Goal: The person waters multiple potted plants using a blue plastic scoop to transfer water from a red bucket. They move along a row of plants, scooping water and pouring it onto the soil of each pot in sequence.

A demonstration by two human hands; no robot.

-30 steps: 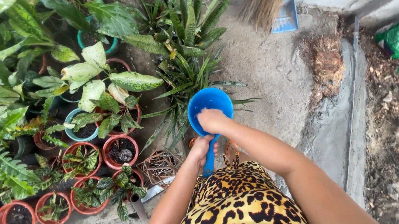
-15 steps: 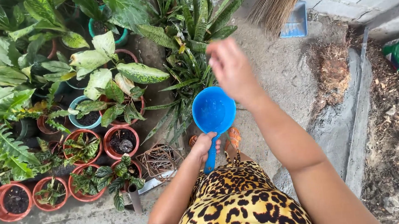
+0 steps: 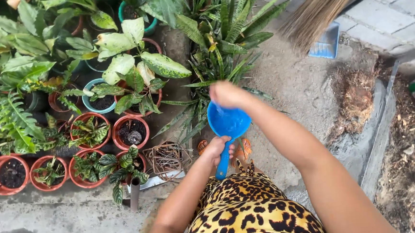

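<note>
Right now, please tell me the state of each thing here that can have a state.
blue dipper: held by its handle, tilted
left hand: gripping the handle
right hand: over the dipper's rim
red pot: soil only
broom: bristles raised

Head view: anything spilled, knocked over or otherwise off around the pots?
Nothing spilled or tipped. The pots stand upright. Possible oddities: a rusty wire tangle lying beside them, and a heap of dry plant debris on the concrete. The left hand holds the blue scoop by its handle; the right hand is at its rim.
</note>
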